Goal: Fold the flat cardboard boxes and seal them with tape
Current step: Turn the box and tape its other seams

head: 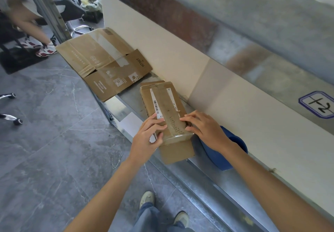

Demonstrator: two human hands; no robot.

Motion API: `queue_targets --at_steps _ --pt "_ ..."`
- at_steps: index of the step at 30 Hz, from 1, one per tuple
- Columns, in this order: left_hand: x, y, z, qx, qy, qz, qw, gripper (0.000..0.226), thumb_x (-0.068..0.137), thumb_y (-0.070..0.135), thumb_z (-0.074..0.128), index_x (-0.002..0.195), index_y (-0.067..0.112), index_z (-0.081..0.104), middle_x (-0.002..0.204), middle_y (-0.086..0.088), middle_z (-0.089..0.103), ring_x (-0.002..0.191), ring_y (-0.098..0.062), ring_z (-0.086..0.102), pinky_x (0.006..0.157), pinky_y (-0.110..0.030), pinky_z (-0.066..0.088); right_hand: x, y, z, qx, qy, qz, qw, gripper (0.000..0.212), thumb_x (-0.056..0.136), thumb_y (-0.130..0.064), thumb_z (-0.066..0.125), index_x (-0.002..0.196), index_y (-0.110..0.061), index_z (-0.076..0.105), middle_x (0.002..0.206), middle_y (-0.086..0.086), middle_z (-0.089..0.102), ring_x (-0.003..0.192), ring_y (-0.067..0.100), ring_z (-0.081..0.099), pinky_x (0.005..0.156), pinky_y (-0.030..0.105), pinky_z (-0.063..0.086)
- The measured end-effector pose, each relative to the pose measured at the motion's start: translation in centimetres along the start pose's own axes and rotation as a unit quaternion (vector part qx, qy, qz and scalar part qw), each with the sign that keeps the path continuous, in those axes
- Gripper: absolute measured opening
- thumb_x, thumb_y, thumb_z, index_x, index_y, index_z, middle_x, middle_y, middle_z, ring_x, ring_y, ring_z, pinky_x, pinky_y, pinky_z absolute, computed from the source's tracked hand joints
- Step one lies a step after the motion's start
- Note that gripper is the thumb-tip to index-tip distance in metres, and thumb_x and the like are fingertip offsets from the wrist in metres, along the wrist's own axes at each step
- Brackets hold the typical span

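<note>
A small brown cardboard box (pixel 163 103) stands folded on a metal ledge (pixel 182 170), with clear tape along its top seam and over its near end. My left hand (pixel 149 137) lies on the box's near left edge, fingers spread flat on the top. My right hand (pixel 206 128) presses its fingertips on the top seam at the near right. A larger flat cardboard box (pixel 103 63) lies unfolded further along the ledge, beyond the small box. A blue tape dispenser (pixel 218 152) rests on the ledge under my right wrist, partly hidden.
A cream wall panel (pixel 226 105) runs along the right of the ledge. Grey tiled floor (pixel 45 141) lies to the left. Another person's legs and shoes (pixel 45 49) and chair wheels (pixel 12 118) are at far left. My own feet (pixel 147 199) are below.
</note>
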State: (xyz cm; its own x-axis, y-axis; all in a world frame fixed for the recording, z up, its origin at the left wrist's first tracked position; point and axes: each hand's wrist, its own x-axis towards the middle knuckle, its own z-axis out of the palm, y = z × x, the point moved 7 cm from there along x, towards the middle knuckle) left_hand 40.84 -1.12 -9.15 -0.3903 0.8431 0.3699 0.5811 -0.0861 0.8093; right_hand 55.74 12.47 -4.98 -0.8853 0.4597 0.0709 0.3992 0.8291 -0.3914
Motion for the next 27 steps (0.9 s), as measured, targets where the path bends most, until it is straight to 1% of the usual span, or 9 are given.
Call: queue_targets --at_steps 4,9,11,14,17,20,22,25,27 --pt "-0.1 0.0 0.4 -0.014 -0.007 -0.009 1.0 0.014 0.092 0.011 0.063 0.103 0.019 0.069 0.144 0.012 0.051 0.144 -0.012 0.035 0.114 -0.021 0.031 -0.6 0.6 0.2 0.036 -0.028 0.033 0.998 0.045 0.093 -0.038 0.065 0.137 -0.028 0.058 0.133 -0.007 0.056 0.122 0.014 0.049 0.101 0.034 0.039" --pt "-0.1 0.0 0.4 -0.005 -0.012 -0.032 0.999 0.01 0.093 0.027 0.063 0.101 0.023 0.068 0.142 0.016 0.053 0.144 -0.006 0.033 0.108 -0.008 0.028 -0.5 0.5 0.4 0.059 -0.016 0.062 0.996 0.051 0.084 -0.043 0.073 0.132 -0.028 0.062 0.132 -0.013 0.054 0.121 0.009 0.048 0.1 0.034 0.041" --pt "-0.1 0.1 0.3 0.002 -0.017 -0.035 0.999 0.018 0.09 0.037 0.067 0.101 0.023 0.068 0.141 0.016 0.053 0.144 -0.004 0.032 0.107 -0.007 0.028 -0.6 0.5 0.3 0.054 -0.024 0.061 0.996 0.059 0.079 -0.049 0.076 0.133 -0.029 0.061 0.132 -0.014 0.053 0.12 0.009 0.048 0.099 0.033 0.04" --pt "0.0 0.6 0.4 0.033 -0.029 -0.026 0.999 0.035 0.082 0.054 0.068 0.103 0.026 0.065 0.143 0.018 0.051 0.144 -0.003 0.03 0.106 -0.006 0.028 -0.5 0.0 0.4 0.009 -0.009 0.045 0.999 0.054 0.08 -0.037 0.08 0.13 -0.024 0.065 0.129 -0.006 0.06 0.116 0.017 0.055 0.096 0.038 0.044" --pt "0.0 1.0 0.4 0.086 -0.025 -0.022 0.996 0.038 0.082 0.056 0.064 0.103 0.025 0.065 0.144 0.017 0.051 0.144 -0.002 0.031 0.102 -0.011 0.033 -0.6 -0.4 0.4 -0.013 0.001 0.044 0.999 0.052 0.082 -0.033 0.079 0.131 -0.023 0.065 0.131 -0.003 0.061 0.119 0.02 0.057 0.097 0.039 0.043" --pt "-0.1 1.4 0.5 0.122 -0.024 -0.013 0.992 0.041 0.083 0.058 0.06 0.105 0.023 0.066 0.145 0.015 0.05 0.144 -0.002 0.031 0.096 -0.018 0.042 -0.6 -0.4 0.5 -0.03 -0.011 0.045 0.998 0.058 0.081 -0.047 0.075 0.133 -0.025 0.062 0.134 -0.007 0.058 0.121 0.016 0.053 0.099 0.038 0.042" --pt "-0.1 1.6 0.4 0.141 -0.027 -0.003 0.99 0.043 0.084 0.059 0.06 0.105 0.022 0.066 0.144 0.015 0.051 0.144 -0.004 0.032 0.095 -0.018 0.043 -0.4 -0.6 0.8 -0.046 -0.016 0.046 0.998 0.061 0.08 -0.052 0.074 0.131 -0.022 0.063 0.129 -0.005 0.059 0.118 0.017 0.054 0.096 0.035 0.04" --pt "0.1 1.8 0.4 0.17 -0.03 -0.003 0.985 0.044 0.081 0.057 0.068 0.103 0.019 0.068 0.143 0.011 0.054 0.142 -0.009 0.037 0.101 -0.02 0.042 -0.1 -0.9 0.9 -0.046 -0.012 0.055 0.997 0.056 0.079 -0.047 0.077 0.126 -0.019 0.064 0.119 -0.004 0.059 0.109 0.02 0.057 0.09 0.034 0.042" --pt "0.3 1.9 0.4 0.184 -0.026 -0.011 0.982 0.037 0.08 0.049 0.076 0.1 0.019 0.068 0.141 0.009 0.056 0.141 -0.012 0.04 0.099 -0.026 0.046 0.0 -0.9 0.8 -0.038 -0.013 0.06 0.997 0.06 0.078 -0.052 0.077 0.127 -0.02 0.063 0.116 -0.006 0.058 0.104 0.017 0.056 0.087 0.034 0.043"
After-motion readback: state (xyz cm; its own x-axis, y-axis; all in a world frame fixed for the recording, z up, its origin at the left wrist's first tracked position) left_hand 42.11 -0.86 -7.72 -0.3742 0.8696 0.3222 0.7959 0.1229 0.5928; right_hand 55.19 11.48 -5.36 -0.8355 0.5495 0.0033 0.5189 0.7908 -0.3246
